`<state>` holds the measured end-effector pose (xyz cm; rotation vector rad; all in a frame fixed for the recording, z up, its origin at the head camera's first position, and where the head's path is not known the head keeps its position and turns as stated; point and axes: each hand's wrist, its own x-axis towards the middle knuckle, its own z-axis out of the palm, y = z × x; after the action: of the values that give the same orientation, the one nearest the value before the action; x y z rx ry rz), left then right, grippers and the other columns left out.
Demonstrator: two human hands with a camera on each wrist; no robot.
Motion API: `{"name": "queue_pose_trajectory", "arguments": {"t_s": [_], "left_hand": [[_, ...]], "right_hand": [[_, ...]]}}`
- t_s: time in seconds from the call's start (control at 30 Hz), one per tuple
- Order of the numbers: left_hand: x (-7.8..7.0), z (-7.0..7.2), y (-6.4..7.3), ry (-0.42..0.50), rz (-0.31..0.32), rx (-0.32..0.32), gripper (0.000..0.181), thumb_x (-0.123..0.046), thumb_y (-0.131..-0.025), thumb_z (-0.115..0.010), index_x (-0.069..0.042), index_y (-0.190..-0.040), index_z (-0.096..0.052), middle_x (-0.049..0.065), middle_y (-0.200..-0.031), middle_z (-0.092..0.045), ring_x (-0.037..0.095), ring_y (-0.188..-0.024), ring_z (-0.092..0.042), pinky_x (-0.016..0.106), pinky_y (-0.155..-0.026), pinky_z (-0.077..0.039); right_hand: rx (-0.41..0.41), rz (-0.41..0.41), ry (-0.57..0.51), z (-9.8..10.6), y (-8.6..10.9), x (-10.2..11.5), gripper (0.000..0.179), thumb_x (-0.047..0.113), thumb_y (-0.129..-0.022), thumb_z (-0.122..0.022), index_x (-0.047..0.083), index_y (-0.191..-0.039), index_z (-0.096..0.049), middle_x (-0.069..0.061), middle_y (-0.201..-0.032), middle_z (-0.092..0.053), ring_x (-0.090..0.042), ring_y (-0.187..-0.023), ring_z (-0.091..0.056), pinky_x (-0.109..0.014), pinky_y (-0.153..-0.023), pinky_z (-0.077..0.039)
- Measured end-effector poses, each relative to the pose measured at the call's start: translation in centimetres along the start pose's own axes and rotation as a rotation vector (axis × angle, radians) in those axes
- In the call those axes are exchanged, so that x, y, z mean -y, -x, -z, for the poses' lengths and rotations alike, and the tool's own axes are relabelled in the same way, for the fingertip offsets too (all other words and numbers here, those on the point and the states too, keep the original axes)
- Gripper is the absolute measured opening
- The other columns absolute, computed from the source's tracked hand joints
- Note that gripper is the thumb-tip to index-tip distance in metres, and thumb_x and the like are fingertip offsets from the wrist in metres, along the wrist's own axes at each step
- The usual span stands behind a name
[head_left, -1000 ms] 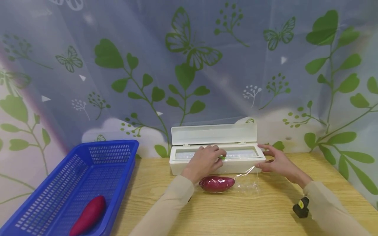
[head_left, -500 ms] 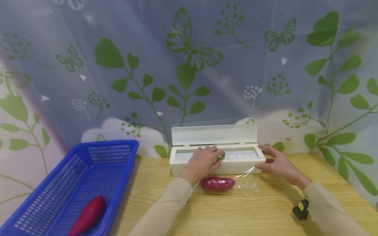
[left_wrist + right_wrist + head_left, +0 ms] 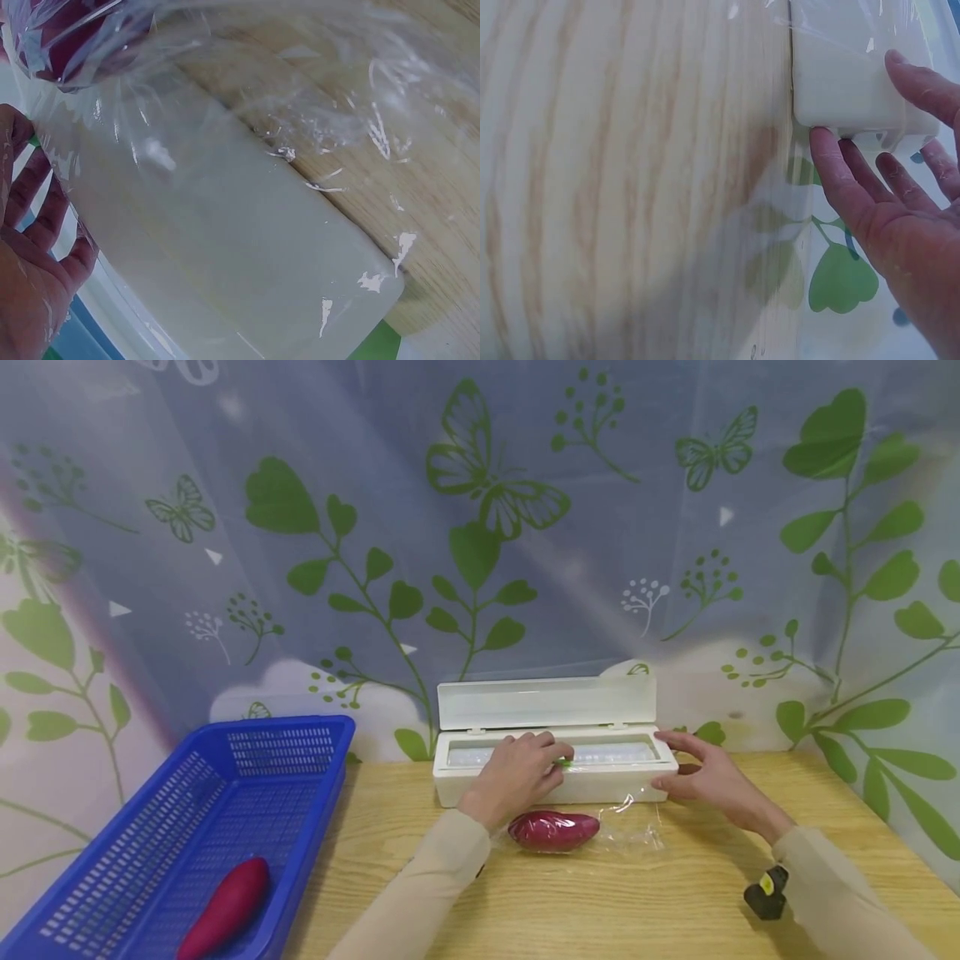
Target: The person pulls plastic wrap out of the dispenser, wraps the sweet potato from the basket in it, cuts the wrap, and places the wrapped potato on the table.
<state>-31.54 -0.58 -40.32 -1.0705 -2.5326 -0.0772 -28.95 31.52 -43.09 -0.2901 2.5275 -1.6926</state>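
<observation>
A white plastic-wrap dispenser box point(image 3: 517, 787) stands against the backdrop with its lid raised and a roll of clear film point(image 3: 611, 752) inside. My left hand point(image 3: 517, 777) lies over its front edge, fingers bent at a small green slider point(image 3: 564, 763), which they seem to pinch. With thumb and fingers spread around the box's right end, my right hand point(image 3: 716, 785) holds it steady. A purple sweet potato point(image 3: 553, 832) under clear film lies just in front of the box. Loose film point(image 3: 322, 127) spreads over the box front and the table in the left wrist view.
To the left stands a blue plastic basket point(image 3: 341, 777) with another purple sweet potato point(image 3: 227, 906) inside. The wood-grain table point(image 3: 600, 910) extends toward me. Behind it hangs a patterned curtain point(image 3: 360, 460). A black device point(image 3: 767, 895) sits by the right sleeve.
Both hands keep their places on the box. Only a very slight shift of the whole head view is visible.
</observation>
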Motion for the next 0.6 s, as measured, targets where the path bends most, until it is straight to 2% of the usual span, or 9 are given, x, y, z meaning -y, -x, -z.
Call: {"name": "queue_pose_trajectory", "arguments": {"t_s": [0.23, 0.6], "left_hand": [[0.00, 0.29, 0.07, 0.018, 0.012, 0.024, 0.026, -0.030, -0.104, -0.055, -0.030, -0.127, -0.068, -0.008, -0.117, -0.071, 0.015, -0.103, -0.069, 0.038, -0.091, -0.058], [0.36, 0.45, 0.54, -0.029, -0.006, -0.012, 0.023, -0.029, -0.104, -0.053, -0.033, -0.122, -0.068, -0.010, -0.113, -0.072, 0.016, -0.098, -0.069, 0.041, -0.092, -0.058]], "right_hand": [[0.003, -0.016, 0.018, 0.14, -0.07, 0.12, 0.085, 0.018, -0.089, -0.079, 0.008, -0.160, -0.032, -0.026, -0.166, -0.019, -0.035, -0.119, -0.062, -0.037, -0.086, -0.062], [0.001, -0.033, 0.025, 0.17, -0.06, 0.13, 0.085, 0.020, -0.090, -0.079, 0.008, -0.160, -0.033, -0.026, -0.166, -0.021, -0.031, -0.114, -0.066, -0.037, -0.084, -0.063]]}}
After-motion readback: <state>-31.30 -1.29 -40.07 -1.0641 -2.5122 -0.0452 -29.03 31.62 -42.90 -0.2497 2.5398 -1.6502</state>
